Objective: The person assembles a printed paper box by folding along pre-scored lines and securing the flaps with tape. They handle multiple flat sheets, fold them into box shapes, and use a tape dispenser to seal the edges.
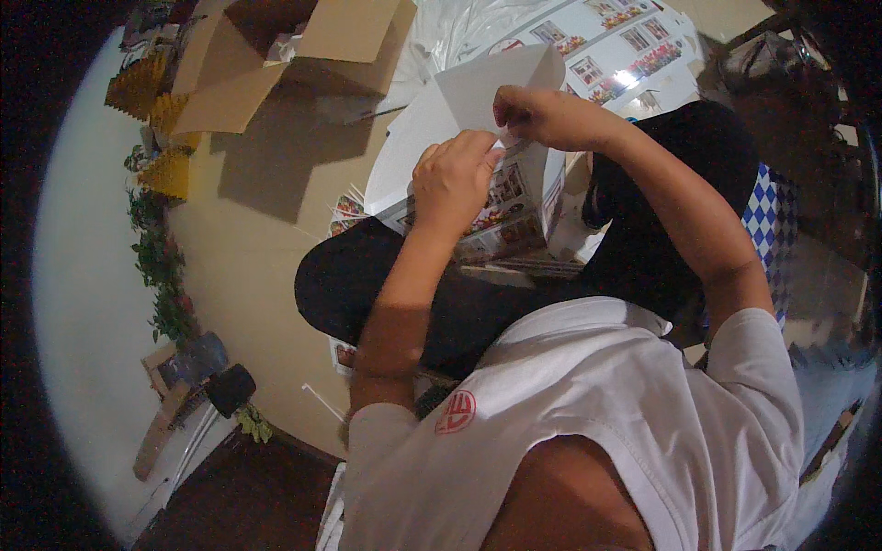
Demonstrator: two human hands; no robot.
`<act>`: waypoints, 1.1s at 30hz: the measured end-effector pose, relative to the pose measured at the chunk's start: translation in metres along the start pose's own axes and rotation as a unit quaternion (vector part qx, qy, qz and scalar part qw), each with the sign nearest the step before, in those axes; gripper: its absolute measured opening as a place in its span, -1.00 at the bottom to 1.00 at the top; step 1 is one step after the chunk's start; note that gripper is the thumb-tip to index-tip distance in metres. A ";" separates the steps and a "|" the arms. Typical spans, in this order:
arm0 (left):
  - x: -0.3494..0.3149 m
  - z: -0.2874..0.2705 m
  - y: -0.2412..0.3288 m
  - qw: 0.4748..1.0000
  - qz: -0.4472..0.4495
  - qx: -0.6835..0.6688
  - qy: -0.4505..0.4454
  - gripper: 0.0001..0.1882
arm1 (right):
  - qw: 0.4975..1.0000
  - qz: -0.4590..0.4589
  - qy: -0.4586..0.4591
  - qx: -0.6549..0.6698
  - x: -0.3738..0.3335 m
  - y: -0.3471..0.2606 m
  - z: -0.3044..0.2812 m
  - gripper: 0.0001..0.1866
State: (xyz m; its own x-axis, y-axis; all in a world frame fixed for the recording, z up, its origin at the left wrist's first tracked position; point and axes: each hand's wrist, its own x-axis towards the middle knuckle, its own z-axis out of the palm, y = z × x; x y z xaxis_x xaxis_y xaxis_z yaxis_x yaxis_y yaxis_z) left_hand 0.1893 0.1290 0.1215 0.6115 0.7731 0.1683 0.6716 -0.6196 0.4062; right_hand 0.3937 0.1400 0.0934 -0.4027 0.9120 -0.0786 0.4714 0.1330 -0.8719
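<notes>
A partly folded printed cardboard box [503, 197], white inside with picture panels outside, stands upright between my knees. My left hand [455, 179] is closed over its near wall, the fingers bent across the top edge. My right hand [549, 119] is closed in a pinch beside the left fingertips, at the same edge. Something small and whitish shows between the two hands; whether it is tape or a cardboard tab I cannot make out. A plain white flap of the box [501, 83] rises behind the hands.
Flat printed sheets [625, 50] lie at the back right beside clear plastic wrapping [450, 28]. An open brown carton [303, 55] stands at the back left. Green plants [156, 248] line the left wall. A blue-and-white checked thing [770, 220] is at my right.
</notes>
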 end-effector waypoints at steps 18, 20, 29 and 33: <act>-0.019 0.002 -0.015 0.995 0.096 0.007 -0.009 -0.81 | 0.938 -0.193 0.089 -0.273 -0.022 -0.030 0.011 -0.78; -0.022 -0.010 -0.021 0.995 0.095 0.005 -0.012 -0.83 | 0.947 -0.177 0.067 -0.259 -0.023 -0.031 0.007 -0.80; -0.051 -0.063 -0.048 0.984 -0.024 0.061 -0.168 -0.87 | 0.966 -0.180 0.037 -0.183 -0.027 -0.048 0.004 -0.84; -0.037 -0.069 -0.050 0.996 0.001 0.001 -0.089 -0.87 | 0.968 -0.190 0.032 -0.162 -0.032 -0.063 -0.003 -0.82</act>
State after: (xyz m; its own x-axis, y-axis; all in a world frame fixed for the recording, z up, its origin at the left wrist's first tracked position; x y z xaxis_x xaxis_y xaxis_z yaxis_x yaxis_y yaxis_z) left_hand 0.1038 0.1407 0.1565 0.6775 0.7355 0.0074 0.6707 -0.6219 0.4042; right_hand 0.3795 0.1035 0.1527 -0.5510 0.7938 0.2576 0.5236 0.5692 -0.6339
